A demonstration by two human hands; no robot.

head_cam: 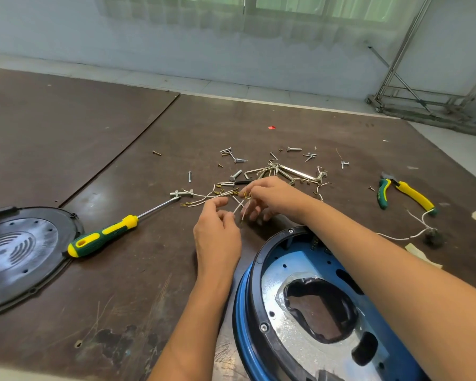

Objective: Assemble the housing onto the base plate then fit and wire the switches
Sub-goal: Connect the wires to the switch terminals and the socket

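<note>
Black round plate (pixel 19 259) laid flat at far left of table (pixel 121 312); screwdriver (pixel 105 235) laid just beside it. Mid-table, white wires (pixel 204 195) w/ brass ends pinched by left hand (pixel 217 237) & right hand (pixel 270 196), near scattered screws (pixel 239 160). Blue housing (pixel 300 312) set under right forearm. Pliers (pixel 407 192) seen far right.

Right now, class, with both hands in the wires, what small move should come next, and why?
Probably draw the wire free of the tangle and bring it to the housing. The left hand and right hand both pinch it, and the housing lies open beside them.
</note>
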